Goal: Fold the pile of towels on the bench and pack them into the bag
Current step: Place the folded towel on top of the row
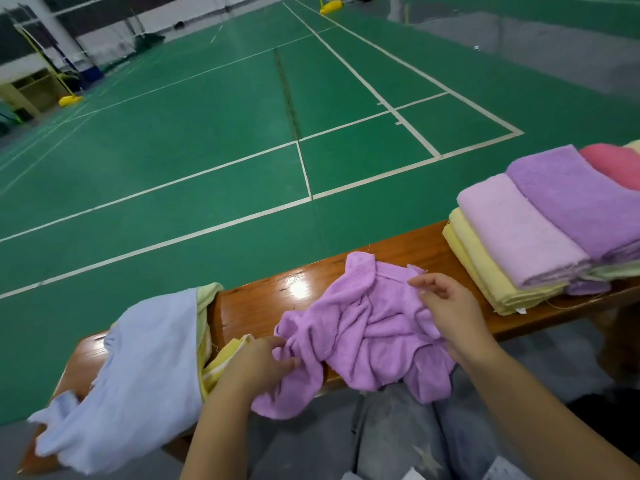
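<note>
Nearest, grey trousers [391, 441] with a pale star print are showing at the bottom edge. Left hand [258, 363] is pinching the near-left fold of a crumpled purple towel [367, 327], fingers curled into the cloth. Right hand [446, 306] is lying on the towel's right side, fingertips [415, 281] pinching its far edge, thumb and forefinger close together. The towel is sitting between both hands on a glossy brown wooden bench [263, 299], its near part hanging off the front edge towards the trousers. Just left of the left fingers, a light blue cloth bag [145, 368] is lying on the bench, mouth facing right, yellow and green towels [207, 306] showing inside. Bare shiny bench top is lying just beyond the left fingers. Right of the right fingers, a folded towel stack [540, 233] in yellow, lilac, purple and pink is sitting near the bench edge; a small white tag [520, 310] is hanging at its near corner, writing unreadable. Beyond the bench, a green court floor [194, 140] with white lines is stretching wide open. Far back, yellow net posts [69, 98] and a white wall.
</note>
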Demonstrator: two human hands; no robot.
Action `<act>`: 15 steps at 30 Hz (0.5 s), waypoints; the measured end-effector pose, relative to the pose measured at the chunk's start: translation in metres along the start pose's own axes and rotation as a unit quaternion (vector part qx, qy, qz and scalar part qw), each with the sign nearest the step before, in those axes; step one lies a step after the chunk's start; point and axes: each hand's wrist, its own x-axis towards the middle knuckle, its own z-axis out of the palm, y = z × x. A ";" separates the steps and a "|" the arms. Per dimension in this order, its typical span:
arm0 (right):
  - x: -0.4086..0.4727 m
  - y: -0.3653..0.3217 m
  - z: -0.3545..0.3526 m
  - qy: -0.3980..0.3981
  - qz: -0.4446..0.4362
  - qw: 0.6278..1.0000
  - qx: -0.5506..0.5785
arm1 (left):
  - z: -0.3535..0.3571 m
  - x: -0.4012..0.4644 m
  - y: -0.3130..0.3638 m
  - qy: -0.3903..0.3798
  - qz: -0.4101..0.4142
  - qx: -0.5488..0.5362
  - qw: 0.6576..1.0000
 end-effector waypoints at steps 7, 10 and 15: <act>-0.003 -0.008 -0.008 -0.005 0.022 1.000 -0.007 | -0.006 0.044 0.004 0.123 -0.052 -0.066 0.989; -0.001 -0.009 -0.014 0.003 0.012 1.000 0.003 | 0.004 0.057 0.007 0.055 -0.059 -0.091 0.993; 0.001 -0.018 -0.023 0.012 0.040 0.998 0.043 | -0.008 0.047 0.020 0.059 -0.015 -0.340 0.938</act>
